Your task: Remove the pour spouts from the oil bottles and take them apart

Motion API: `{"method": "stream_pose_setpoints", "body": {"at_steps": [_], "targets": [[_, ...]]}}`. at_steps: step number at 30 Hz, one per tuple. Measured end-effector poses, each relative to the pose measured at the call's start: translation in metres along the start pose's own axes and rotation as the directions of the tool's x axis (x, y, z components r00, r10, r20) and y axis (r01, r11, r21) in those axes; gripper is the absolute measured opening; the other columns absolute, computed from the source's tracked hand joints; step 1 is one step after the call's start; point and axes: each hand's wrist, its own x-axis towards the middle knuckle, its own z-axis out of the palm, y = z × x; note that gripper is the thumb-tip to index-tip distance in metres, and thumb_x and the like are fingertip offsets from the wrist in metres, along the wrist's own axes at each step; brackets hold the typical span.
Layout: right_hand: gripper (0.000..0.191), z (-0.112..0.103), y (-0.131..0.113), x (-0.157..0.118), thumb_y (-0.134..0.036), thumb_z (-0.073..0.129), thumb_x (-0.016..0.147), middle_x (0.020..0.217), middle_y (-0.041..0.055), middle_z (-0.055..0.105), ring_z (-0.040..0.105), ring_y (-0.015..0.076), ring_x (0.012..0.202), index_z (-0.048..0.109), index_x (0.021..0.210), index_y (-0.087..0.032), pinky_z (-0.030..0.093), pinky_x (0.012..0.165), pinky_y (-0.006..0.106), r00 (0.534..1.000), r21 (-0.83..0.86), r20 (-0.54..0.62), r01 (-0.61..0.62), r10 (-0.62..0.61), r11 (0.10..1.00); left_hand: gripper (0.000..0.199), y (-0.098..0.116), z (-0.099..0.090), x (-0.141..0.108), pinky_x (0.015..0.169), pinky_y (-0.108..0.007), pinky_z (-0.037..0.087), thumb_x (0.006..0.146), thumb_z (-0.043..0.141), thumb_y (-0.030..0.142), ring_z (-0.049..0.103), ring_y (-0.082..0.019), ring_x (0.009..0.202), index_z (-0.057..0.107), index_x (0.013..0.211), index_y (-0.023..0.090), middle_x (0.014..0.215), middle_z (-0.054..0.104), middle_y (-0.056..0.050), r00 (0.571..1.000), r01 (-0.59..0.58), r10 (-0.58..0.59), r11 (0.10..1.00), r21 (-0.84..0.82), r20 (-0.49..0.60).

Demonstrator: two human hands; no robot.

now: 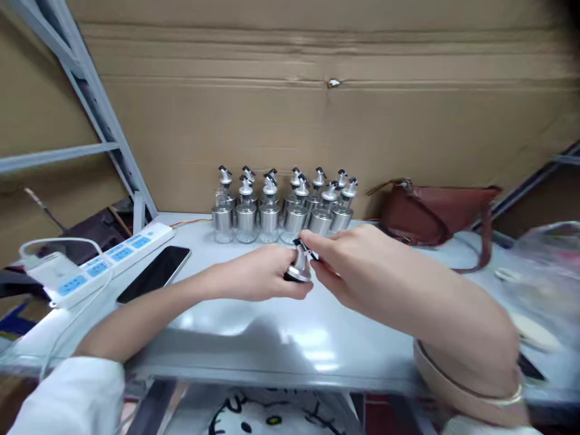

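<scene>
Between my two hands is a silver pourer spout (pixel 300 266) with a black tip and a dark base. My left hand (pixel 260 273) has its fingers closed around the spout's body from the left. From the right, my right hand (pixel 351 260) pinches the black piece at the spout's tip with thumb and fingers. Just beyond them stand several oil bottles (pixel 270 220) of clear glass with steel sleeves, upright in rows close together. Most carry a silver and black pourer on top. At the front left, one bottle (pixel 222 219) shows a bare glass neck.
On the left of the pale table (pixel 217 344) lie a black phone (pixel 154 275) and a white power strip (pixel 113 260) with a plugged-in charger. A brown leather bag (pixel 441 211) and a clear plastic bag (pixel 544 266) are at right. A cardboard wall (pixel 254 121) stands behind.
</scene>
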Motion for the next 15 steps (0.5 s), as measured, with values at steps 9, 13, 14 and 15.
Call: {"method": "stream_pose_setpoints", "body": {"at_steps": [9, 13, 14, 15], "targets": [[0.015, 0.047, -0.005, 0.027, -0.003, 0.043, 0.078, 0.063, 0.0077, 0.061, 0.050, 0.0154, 0.049, 0.056, 0.083, -0.010, 0.017, 0.048, 0.029, 0.968, 0.022, 0.229, -0.114, 0.106, 0.993, 0.016, -0.051, 0.011, 0.016, 0.047, -0.023, 0.022, 0.067, 0.049, 0.022, 0.029, -0.008, 0.052, 0.036, 0.059, 0.018, 0.055, 0.032, 0.007, 0.994, 0.105, -0.106, 0.983, -0.151, -0.002], [0.014, 0.097, -0.006, 0.024, -0.018, 0.044, 0.087, 0.070, 0.0080, 0.065, 0.055, 0.0167, 0.058, 0.054, 0.091, -0.010, 0.025, 0.055, 0.027, 0.981, 0.219, 0.196, -0.038, -0.006, 0.975, 0.008, -0.085, 0.036, 0.016, 0.049, -0.022, 0.025, 0.062, 0.046, 0.019, 0.030, -0.008, 0.054, 0.039, 0.060, 0.017, 0.056, 0.035, 0.007, 0.996, 0.088, -0.092, 0.976, -0.201, -0.011], [0.014, 0.106, -0.006, 0.022, -0.018, 0.043, 0.088, 0.071, 0.0080, 0.065, 0.055, 0.0166, 0.060, 0.053, 0.092, -0.011, 0.027, 0.057, 0.027, 0.985, 0.244, 0.171, -0.036, -0.007, 0.969, 0.007, -0.089, 0.042, 0.016, 0.049, -0.021, 0.025, 0.061, 0.046, 0.019, 0.030, -0.008, 0.055, 0.039, 0.061, 0.017, 0.057, 0.035, 0.006, 0.995, 0.084, -0.093, 0.974, -0.211, -0.034], [0.013, 0.113, -0.006, 0.019, -0.018, 0.042, 0.089, 0.072, 0.0081, 0.064, 0.055, 0.0164, 0.061, 0.053, 0.092, -0.011, 0.028, 0.059, 0.027, 0.989, 0.255, 0.150, -0.028, -0.011, 0.966, 0.007, -0.092, 0.046, 0.016, 0.049, -0.021, 0.025, 0.061, 0.045, 0.020, 0.030, -0.008, 0.055, 0.039, 0.061, 0.017, 0.057, 0.035, 0.006, 0.994, 0.080, -0.094, 0.972, -0.221, -0.054]]}}
